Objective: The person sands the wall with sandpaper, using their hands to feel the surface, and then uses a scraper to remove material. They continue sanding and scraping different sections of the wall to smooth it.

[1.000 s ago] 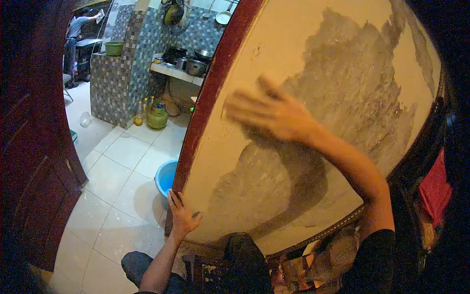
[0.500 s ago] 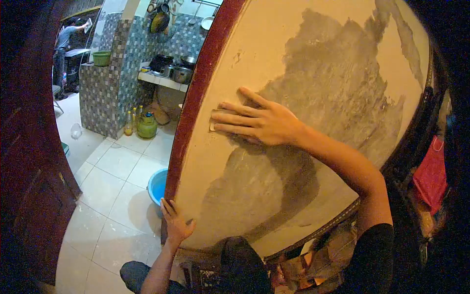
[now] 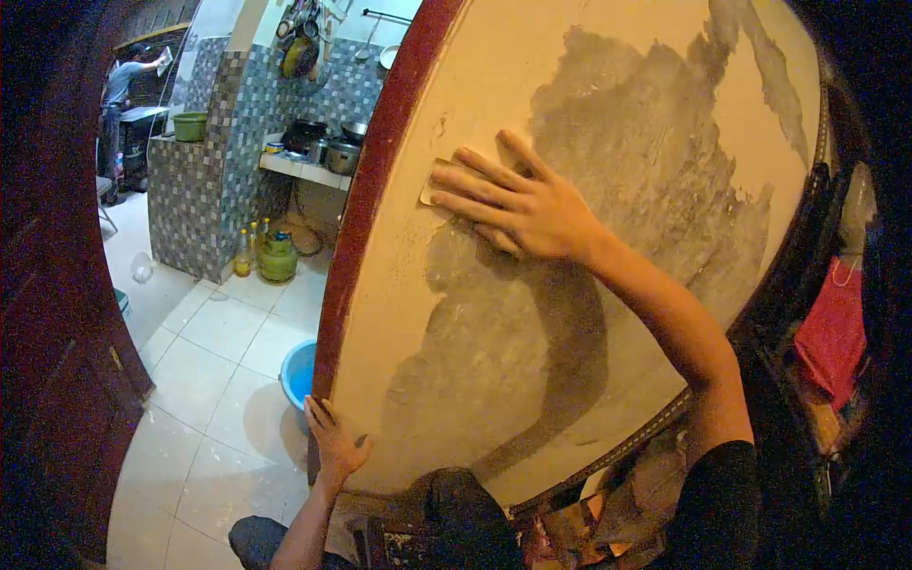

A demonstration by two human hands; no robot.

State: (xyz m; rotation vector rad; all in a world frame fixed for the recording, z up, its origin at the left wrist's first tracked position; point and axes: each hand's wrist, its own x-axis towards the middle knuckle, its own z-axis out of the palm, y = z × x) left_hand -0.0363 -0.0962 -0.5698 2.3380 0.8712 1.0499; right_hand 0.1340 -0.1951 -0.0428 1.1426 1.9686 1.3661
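My right hand (image 3: 532, 209) lies against a cream wall (image 3: 380, 332) with large rough grey patches. Its fingers are spread and press a small pale sheet of sandpaper (image 3: 433, 190) flat on the surface; a corner of the sheet shows past the fingertips. Lower down, my left hand (image 3: 339, 442) rests at the wall's left edge. Its fingers reach up over the dark red door frame (image 3: 344, 285) and its thumb stands apart on the wall; it holds no loose thing.
A blue bucket (image 3: 296, 370) stands on the tiled floor behind the frame. A green gas cylinder (image 3: 277, 258) and bottles stand under a counter with pots (image 3: 339, 156). A brown door (image 3: 57, 380) is at left, a red cloth (image 3: 832, 332) at right. A person (image 3: 122, 90) stands far off.
My right hand has slid up the wall with the sandpaper, and more of the sheet shows. My left hand stays at the frame. The view has shifted slightly.
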